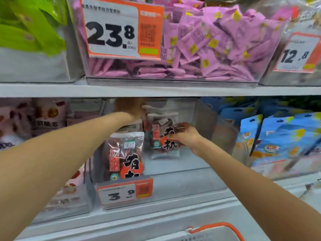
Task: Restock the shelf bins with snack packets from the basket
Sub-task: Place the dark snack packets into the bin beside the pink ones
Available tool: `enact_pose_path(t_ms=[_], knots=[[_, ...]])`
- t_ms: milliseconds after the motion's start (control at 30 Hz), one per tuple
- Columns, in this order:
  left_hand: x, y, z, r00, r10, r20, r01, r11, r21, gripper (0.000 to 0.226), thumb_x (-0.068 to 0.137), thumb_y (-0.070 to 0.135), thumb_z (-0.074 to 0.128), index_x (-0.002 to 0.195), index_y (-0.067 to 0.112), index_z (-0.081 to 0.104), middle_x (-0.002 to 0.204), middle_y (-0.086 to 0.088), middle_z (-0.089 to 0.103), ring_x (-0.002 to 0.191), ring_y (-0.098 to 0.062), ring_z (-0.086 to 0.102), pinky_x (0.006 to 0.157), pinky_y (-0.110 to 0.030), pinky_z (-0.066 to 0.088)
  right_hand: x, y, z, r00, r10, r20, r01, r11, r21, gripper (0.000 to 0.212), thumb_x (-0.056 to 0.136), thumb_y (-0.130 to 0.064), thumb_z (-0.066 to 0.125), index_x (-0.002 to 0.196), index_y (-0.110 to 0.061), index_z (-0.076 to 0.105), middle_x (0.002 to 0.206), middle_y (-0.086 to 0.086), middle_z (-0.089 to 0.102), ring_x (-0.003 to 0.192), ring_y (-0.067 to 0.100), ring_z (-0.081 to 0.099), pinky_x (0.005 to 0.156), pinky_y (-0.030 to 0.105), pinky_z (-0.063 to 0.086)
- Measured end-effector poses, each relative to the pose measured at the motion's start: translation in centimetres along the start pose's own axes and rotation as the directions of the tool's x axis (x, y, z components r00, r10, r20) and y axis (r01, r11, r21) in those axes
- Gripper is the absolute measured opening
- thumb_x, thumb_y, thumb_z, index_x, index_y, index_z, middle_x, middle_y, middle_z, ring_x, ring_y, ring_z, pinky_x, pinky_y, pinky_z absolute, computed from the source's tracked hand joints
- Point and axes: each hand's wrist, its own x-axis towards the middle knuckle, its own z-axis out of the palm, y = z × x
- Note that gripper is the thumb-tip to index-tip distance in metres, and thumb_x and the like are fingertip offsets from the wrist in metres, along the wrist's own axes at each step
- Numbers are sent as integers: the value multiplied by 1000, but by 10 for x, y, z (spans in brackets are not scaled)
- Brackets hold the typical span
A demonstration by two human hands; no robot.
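Observation:
A clear shelf bin (205,178) with a 3.9 price tag (125,193) stands on the lower shelf. A clear snack packet with red and black print (126,157) stands upright at the bin's front left. My right hand (185,136) pinches a second such packet (163,138) deeper inside the bin. My left hand (130,107) reaches to the back of the bin, high under the upper shelf, fingers curled on the tops of packets there; its grip is blurred. The basket (225,226) shows only an orange handle at the bottom edge.
Above, a clear bin of pink packets (199,49) carries a 23.8 tag. Green packets (26,28) fill the upper left bin. Blue pouches (281,136) stand to the right of the bin, pale packets (34,119) to its left. The upper shelf edge (156,90) hangs close over my left hand.

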Motion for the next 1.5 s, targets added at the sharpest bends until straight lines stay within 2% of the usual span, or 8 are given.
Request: enact_pose_path(t_ms=[100,267,633,867,1000,1167,1333,1500], knots=[[2,1,-1,996,-27,-85,34,996,83,34,90,41,59,111,15,65,114,-10,64,106,-31,59,91,-42,50,3,-4,6,999,-35,41,38,996,-78,31,78,-7,76,96,-16,52,114,9,63,94,19,58,69,21,51],[15,-6,0,991,-29,-128,52,981,188,28,91,36,56,108,16,67,108,-6,67,102,-28,59,88,-38,49,10,-20,3,993,21,113,26,915,-402,42,78,-16,76,113,-12,53,107,9,58,96,22,58,74,27,51],[20,-6,3,989,-139,-58,130,981,-144,37,94,39,43,111,10,60,100,-9,63,95,-31,64,78,-36,52,35,-8,31,998,-4,-62,-1,997,-73,41,69,1,81,97,-14,56,116,19,63,92,30,68,79,37,58],[-14,17,-8,973,-41,227,21,996,90,90,60,54,79,138,33,40,151,-5,26,141,-32,17,110,-52,25,28,-9,30,998,33,52,-32,999,-17,34,76,-3,76,96,-7,50,112,17,62,97,32,67,82,34,57],[-18,33,-10,993,11,116,-51,937,345,72,66,47,81,127,21,54,128,-5,52,123,-27,46,100,-39,38,29,-4,35,999,-42,23,44,993,-111,43,73,-12,80,100,-7,47,113,16,61,102,32,64,90,41,54],[-17,35,0,994,-5,114,-55,853,518,67,81,42,66,139,19,40,146,-10,34,138,-29,25,113,-46,21,19,-9,28,984,-56,172,109,941,-321,44,78,-6,73,118,-2,55,117,14,63,110,28,60,96,40,50],[-30,40,-10,999,-5,51,-19,879,476,56,82,34,66,132,15,47,128,-7,52,123,-26,46,103,-40,36,1,-15,10,981,-99,169,168,868,-467,81,84,-22,71,146,-4,23,146,14,36,132,28,39,104,36,41],[-71,52,-37,999,-5,44,-7,968,250,32,88,34,61,116,18,59,97,-11,61,96,-24,60,85,-33,49,-36,-13,-6,953,-237,187,299,819,-489,34,86,-13,66,120,-14,60,120,2,61,108,17,58,86,24,46]])
